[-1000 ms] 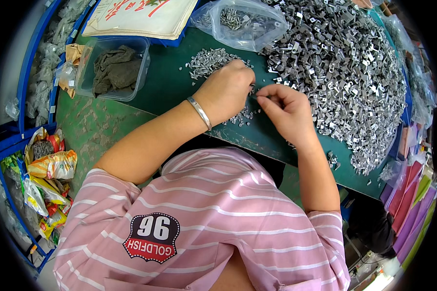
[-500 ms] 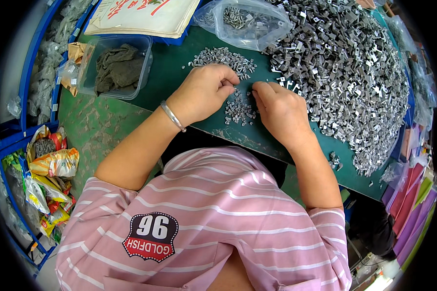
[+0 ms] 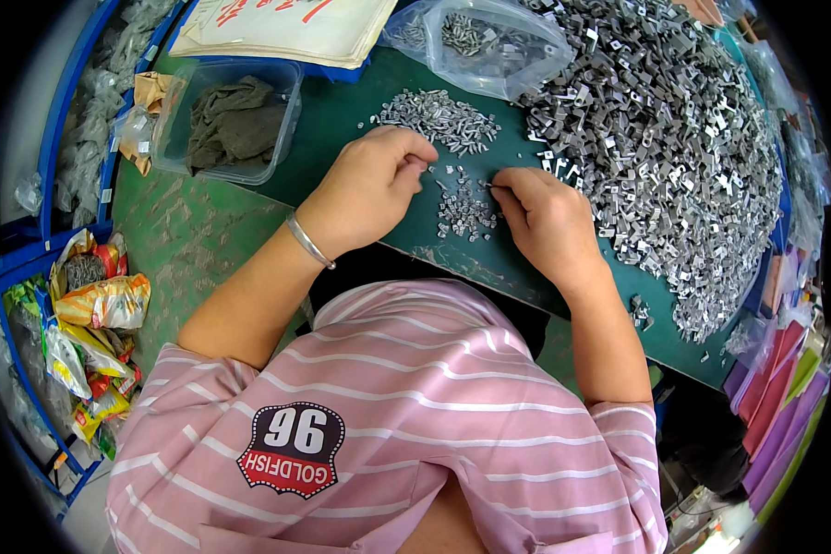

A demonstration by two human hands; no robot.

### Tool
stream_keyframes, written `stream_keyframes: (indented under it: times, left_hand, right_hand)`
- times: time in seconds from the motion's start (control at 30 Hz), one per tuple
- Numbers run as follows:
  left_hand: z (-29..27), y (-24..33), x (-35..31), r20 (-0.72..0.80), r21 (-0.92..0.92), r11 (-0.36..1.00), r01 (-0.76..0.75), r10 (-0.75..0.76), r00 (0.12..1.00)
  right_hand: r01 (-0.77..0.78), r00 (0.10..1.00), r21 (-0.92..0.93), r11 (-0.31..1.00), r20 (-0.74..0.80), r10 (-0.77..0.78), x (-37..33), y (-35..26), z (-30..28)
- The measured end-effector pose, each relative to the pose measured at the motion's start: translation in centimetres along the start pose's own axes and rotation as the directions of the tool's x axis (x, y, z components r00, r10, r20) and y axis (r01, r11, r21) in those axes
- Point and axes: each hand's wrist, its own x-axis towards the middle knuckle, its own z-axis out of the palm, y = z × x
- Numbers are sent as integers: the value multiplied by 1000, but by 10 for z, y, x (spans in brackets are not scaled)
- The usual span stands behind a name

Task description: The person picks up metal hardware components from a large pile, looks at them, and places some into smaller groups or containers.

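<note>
My left hand (image 3: 367, 189), with a silver bangle at the wrist, is closed in a pinch at the left of a small heap of tiny metal pieces (image 3: 464, 210); what its fingertips hold, if anything, I cannot make out. On the heap's right side, my right hand (image 3: 549, 220) pinches a small metal part (image 3: 489, 185) that juts from its fingertips. Just beyond the hands lies a pile of slim silver metal pieces (image 3: 443, 118). A big mound of grey metal clips (image 3: 656, 138) covers the table's right side.
A clear plastic tub (image 3: 282, 152) with a dark cloth (image 3: 235, 125) stands at the left. Behind are a stack of papers (image 3: 282, 32) and a clear bag (image 3: 526, 69) of small parts. The green table (image 3: 411, 231) ends near my body. Blue shelving (image 3: 51, 138) runs along the left.
Both hands have moved slightly apart, my left one a little leftward and my right one rightward and nearer to me. The whole view has shifted slightly.
</note>
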Motion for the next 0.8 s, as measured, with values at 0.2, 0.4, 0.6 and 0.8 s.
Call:
stream_keyframes:
  times: [0.2,0.4,0.6,0.8]
  left_hand:
    - [-12,4,-3,155,-217,935,280,-250,956]
    - [-12,3,-7,163,-245,929,278,-244,956]
    - [-17,15,-12,79,-374,872,315,-309,948]
    - [-15,6,-12,131,-304,919,251,-221,966]
  right_hand:
    - [-3,999,-21,1000,44,4,-3,0,-3]
    - [-348,936,323,880,182,302,-3,-5,-15]
    - [-408,912,644,647,257,318,-6,8,-21]
    - [-102,994,485,869,21,106,-2,-9,-11]
